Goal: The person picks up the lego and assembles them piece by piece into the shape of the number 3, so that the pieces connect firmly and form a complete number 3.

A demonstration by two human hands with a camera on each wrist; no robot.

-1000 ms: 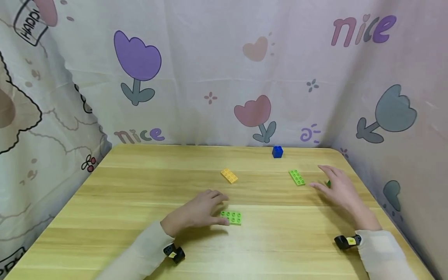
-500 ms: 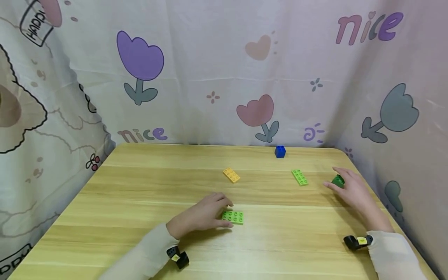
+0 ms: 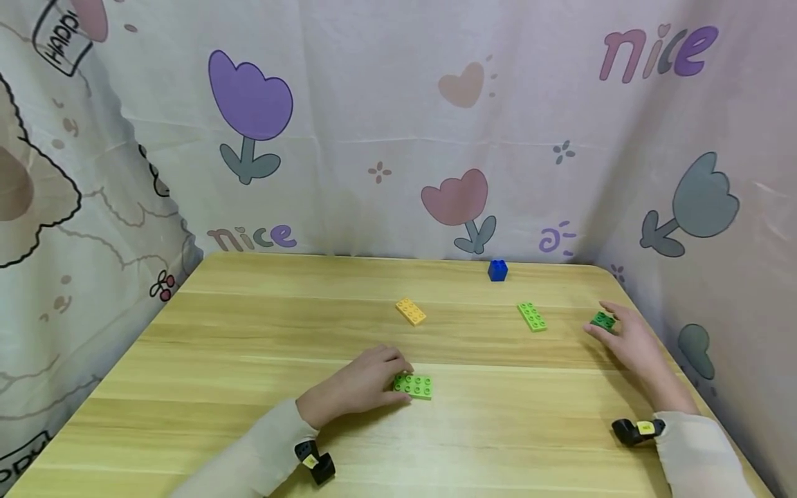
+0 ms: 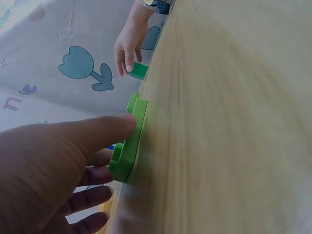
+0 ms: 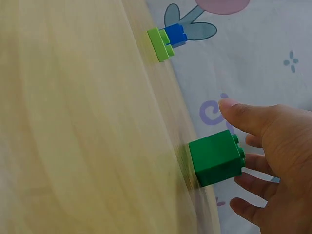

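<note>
A light green flat toy brick (image 3: 418,387) with round studs lies near the table's middle. My left hand (image 3: 361,387) is at its left end, thumb along the near edge and fingers by the far edge. In the left wrist view, the thumb overlaps the brick's studded side and the other fingers are loosely bent behind. At the right, my right hand (image 3: 635,349) is spread around a dark green block (image 5: 217,158). The right wrist view shows its thumb apart from the block, with the other fingers behind the studs.
Farther back lie a yellow flat brick (image 3: 411,311) and a second light green flat brick (image 3: 532,317). A blue block (image 3: 497,270) stands by the back edge of the wooden table (image 3: 249,311). A printed curtain (image 3: 349,104) hangs behind and along both sides.
My right hand has moved right, and its thumb and fingers now stand around the dark green block. My left hand's fingers have drawn in slightly toward the near light green brick.
</note>
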